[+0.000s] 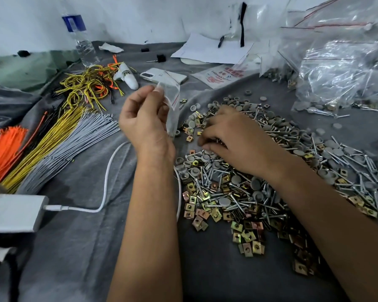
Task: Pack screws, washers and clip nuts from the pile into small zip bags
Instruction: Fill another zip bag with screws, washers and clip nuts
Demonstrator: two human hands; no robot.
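Note:
A wide pile (249,188) of silver screws, grey round washers and brass clip nuts lies on the grey cloth at centre right. My left hand (142,118) pinches the top of a small clear zip bag (172,105) with a red seal line, holding it upright above the pile's left edge. My right hand (231,136) rests palm down on the pile, its fingertips curled around small parts. What exactly it grips is hidden under the fingers.
Bundles of orange, yellow and grey cable ties (52,147) lie at the left. A white charger (13,212) with its cable (109,171) sits at the front left. A phone (162,76), water bottle (79,33), papers (212,49) and filled clear bags (336,73) stand behind.

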